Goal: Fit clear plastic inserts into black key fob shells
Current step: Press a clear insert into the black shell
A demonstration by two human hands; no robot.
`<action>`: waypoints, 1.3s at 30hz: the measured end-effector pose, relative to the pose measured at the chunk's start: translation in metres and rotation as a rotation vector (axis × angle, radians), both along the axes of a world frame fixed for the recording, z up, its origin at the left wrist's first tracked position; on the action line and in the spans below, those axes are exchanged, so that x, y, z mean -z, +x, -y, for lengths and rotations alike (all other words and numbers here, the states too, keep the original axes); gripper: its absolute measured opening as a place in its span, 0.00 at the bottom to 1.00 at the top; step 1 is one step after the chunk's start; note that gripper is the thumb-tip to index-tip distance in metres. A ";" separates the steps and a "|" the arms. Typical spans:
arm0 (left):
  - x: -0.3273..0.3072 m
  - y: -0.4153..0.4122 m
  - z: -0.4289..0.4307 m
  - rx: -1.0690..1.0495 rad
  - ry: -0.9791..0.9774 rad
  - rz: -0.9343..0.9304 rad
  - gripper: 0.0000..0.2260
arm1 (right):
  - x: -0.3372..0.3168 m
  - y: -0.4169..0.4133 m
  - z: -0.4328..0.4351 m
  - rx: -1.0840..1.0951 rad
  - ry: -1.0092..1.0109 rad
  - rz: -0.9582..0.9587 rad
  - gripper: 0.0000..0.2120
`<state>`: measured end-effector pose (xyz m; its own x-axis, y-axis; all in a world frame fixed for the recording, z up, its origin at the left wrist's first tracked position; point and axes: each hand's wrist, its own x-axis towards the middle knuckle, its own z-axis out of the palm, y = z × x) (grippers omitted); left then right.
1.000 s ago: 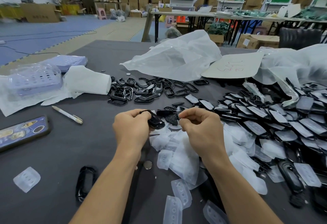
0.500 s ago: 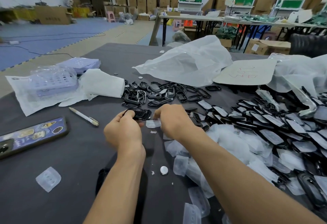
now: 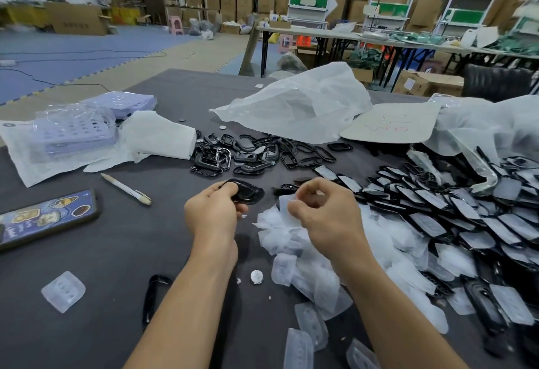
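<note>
Pinched in the left hand (image 3: 214,212), a black shell (image 3: 248,192) hangs above the table (image 3: 116,266), cavity seemingly exposed; the right hand (image 3: 323,211) pinches a clear insert (image 3: 287,203) just beside it, apparently ready for fitting.

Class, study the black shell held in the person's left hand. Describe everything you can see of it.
The black key fob shell is glossy, plastic by its look, an elongated oval with rounded ends. It is held nearly flat, low over the dark table. The left hand grips its left end, thumb on top. The right hand, pinching a clear plastic insert, is apart from it. Its inside is not visible.
</note>
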<state>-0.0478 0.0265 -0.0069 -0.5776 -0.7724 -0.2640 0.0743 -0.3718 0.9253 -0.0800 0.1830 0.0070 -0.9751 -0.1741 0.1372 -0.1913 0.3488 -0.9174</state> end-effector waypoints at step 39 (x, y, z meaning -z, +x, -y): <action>0.006 -0.002 -0.038 0.473 -0.348 0.032 0.15 | 0.004 0.004 -0.037 -0.078 -0.514 0.271 0.13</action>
